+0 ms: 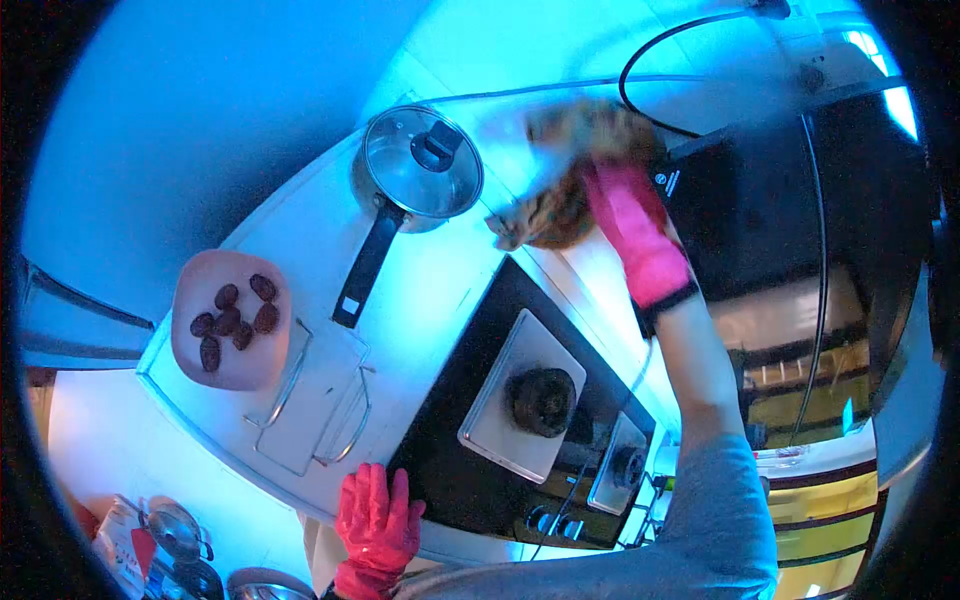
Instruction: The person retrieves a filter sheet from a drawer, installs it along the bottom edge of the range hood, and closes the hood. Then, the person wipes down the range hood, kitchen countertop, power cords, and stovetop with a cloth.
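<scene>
My right hand, in a pink rubber glove, reaches to the back of the counter. It is on a brown, dark-patterned cloth bunched near the wall. Motion smears the fingers, though the cloth appears gripped under them. My left hand, gloved the same way, rests on the counter's front edge with its fingers apart, holding nothing. Beside it is the black glass gas stove, with a dark burner on a metal plate and a smaller burner. A wire pan support lies off the stove, on the white counter.
A saucepan with a glass lid stands at the back, its black handle pointing forward. At left sits a pink plate with several dark oval fruits. A black appliance stands at right. Metal kitchenware is at lower left.
</scene>
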A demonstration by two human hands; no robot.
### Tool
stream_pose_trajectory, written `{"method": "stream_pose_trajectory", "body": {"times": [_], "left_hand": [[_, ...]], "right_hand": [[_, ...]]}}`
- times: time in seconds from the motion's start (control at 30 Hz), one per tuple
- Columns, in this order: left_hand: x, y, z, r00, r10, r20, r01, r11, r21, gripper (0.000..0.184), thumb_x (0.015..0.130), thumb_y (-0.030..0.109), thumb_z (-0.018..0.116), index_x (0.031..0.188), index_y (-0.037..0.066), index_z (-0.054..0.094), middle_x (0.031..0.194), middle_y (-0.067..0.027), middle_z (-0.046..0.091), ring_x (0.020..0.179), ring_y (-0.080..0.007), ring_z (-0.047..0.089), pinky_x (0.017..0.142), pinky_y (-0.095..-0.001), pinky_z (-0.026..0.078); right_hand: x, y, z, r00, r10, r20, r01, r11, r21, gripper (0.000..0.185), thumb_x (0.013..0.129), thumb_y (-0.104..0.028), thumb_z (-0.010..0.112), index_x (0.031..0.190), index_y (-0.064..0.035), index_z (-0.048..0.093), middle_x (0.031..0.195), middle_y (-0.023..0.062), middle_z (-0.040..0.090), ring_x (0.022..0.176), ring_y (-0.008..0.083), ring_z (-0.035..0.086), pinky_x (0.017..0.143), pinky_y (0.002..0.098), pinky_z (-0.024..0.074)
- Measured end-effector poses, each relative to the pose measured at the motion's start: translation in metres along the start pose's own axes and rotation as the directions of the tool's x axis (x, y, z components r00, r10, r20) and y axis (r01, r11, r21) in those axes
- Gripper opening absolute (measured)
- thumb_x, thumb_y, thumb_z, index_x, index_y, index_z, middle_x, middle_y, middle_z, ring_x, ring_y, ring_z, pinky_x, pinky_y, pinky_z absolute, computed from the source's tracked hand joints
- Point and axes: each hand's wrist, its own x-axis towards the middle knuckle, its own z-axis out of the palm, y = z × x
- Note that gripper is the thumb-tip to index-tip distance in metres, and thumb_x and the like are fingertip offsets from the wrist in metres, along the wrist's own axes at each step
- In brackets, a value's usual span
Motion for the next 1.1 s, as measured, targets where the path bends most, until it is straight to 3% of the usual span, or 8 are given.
{"method": "stream_pose_trajectory", "body": {"times": [0.03, 0.17, 0.27, 0.33, 0.43, 0.67, 0.97, 1.1], "left_hand": [[-0.001, 0.001, 0.0, 1.0, 0.002, -0.003, -0.002, 1.0, 0.014, 0.057, 0.075, 0.028, 0.074, 0.124, 0.003, 0.058, 0.135, -0.0236, 0.048, 0.12, -0.0451, 0.049, 0.097, -0.0604, 0.041], [0.003, -0.001, -0.003, 1.0, 0.004, -0.022, -0.004, 1.0, -0.015, 0.063, 0.069, 0.028, 0.077, 0.124, 0.003, 0.058, 0.132, -0.0229, 0.049, 0.117, -0.0442, 0.051, 0.094, -0.0589, 0.043], [0.009, -0.002, -0.008, 0.998, 0.038, -0.048, -0.04, 0.998, -0.038, 0.06, 0.064, 0.027, 0.077, 0.118, 0.004, 0.063, 0.124, -0.0211, 0.054, 0.111, -0.0403, 0.055, 0.09, -0.0568, 0.045], [0.007, -0.001, -0.011, 0.997, 0.054, -0.053, -0.055, 0.998, -0.029, 0.058, 0.065, 0.027, 0.077, 0.117, 0.005, 0.063, 0.123, -0.0202, 0.056, 0.111, -0.0391, 0.055, 0.09, -0.0565, 0.045], [0.006, -0.004, -0.008, 0.996, 0.065, -0.057, -0.066, 0.998, -0.013, 0.055, 0.067, 0.028, 0.076, 0.117, 0.006, 0.064, 0.121, -0.0176, 0.058, 0.11, -0.036, 0.057, 0.092, -0.0553, 0.045], [0.015, -0.005, -0.02, 0.994, 0.1, -0.045, -0.102, 0.993, -0.057, 0.052, 0.07, 0.029, 0.076, 0.116, 0.007, 0.066, 0.124, -0.0178, 0.059, 0.114, -0.0339, 0.057, 0.093, -0.0527, 0.046], [-0.003, 0.003, -0.004, 0.999, -0.016, 0.028, 0.017, 0.998, -0.064, 0.055, 0.085, 0.027, 0.067, 0.132, 0.003, 0.053, 0.136, -0.0229, 0.05, 0.126, -0.0396, 0.048, 0.103, -0.0559, 0.038], [0.004, 0.005, -0.01, 1.0, -0.016, 0.005, 0.016, 0.997, -0.073, 0.054, 0.085, 0.029, 0.067, 0.131, 0.004, 0.054, 0.135, -0.0221, 0.051, 0.124, -0.0392, 0.049, 0.102, -0.0561, 0.039]], "right_hand": [[0.022, -0.011, -0.001, 0.822, -0.035, -0.568, 0.141, 0.98, 0.143, 0.046, 0.092, -0.024, 0.054, 0.136, -0.0113, 0.048, 0.13, 0.0172, 0.057, 0.118, 0.0387, 0.054, 0.099, 0.0497, 0.0421], [0.032, -0.043, 0.092, 0.96, -0.144, -0.239, 0.244, 0.849, 0.468, 0.048, 0.088, -0.025, 0.058, 0.132, -0.0079, 0.052, 0.124, 0.0174, 0.06, 0.111, 0.0382, 0.059, 0.093, 0.0508, 0.0457], [-0.01, -0.081, 0.054, 0.893, -0.061, -0.446, 0.114, 0.989, 0.092, 0.052, 0.086, -0.027, 0.059, 0.132, -0.0051, 0.052, 0.128, 0.0173, 0.059, 0.116, 0.0371, 0.056, 0.098, 0.0484, 0.0439], [-0.013, -0.069, -0.001, 0.99, -0.079, 0.119, -0.03, 0.7, 0.713, 0.06, 0.087, -0.04, 0.057, 0.136, -0.0074, 0.05, 0.137, 0.0178, 0.052, 0.128, 0.0294, 0.049, 0.109, 0.0426, 0.0354], [0.031, -0.058, 0.043, 0.974, -0.071, -0.214, 0.043, 0.99, -0.133, 0.053, 0.083, -0.032, 0.062, 0.132, -0.0116, 0.055, 0.137, 0.0148, 0.053, 0.128, 0.0338, 0.047, 0.11, 0.0442, 0.0349], [0.153, -0.05, -0.04, 0.881, 0.122, -0.457, 0.081, 0.914, 0.398, 0.051, 0.084, -0.032, 0.062, 0.131, -0.0135, 0.056, 0.137, 0.0135, 0.053, 0.127, 0.0339, 0.048, 0.109, 0.0446, 0.0354], [0.18, -0.109, 0.018, 0.985, 0.033, -0.169, 0.135, 0.456, 0.88, 0.049, 0.085, -0.031, 0.061, 0.131, -0.016, 0.057, 0.137, 0.0117, 0.054, 0.125, 0.0341, 0.049, 0.108, 0.0452, 0.0361], [0.213, -0.051, -0.035, 0.827, -0.101, -0.554, 0.251, 0.947, 0.202, 0.037, 0.095, -0.032, 0.049, 0.122, -0.0114, 0.062, 0.128, 0.0142, 0.06, 0.119, 0.035, 0.054, 0.104, 0.0434, 0.0405]]}}
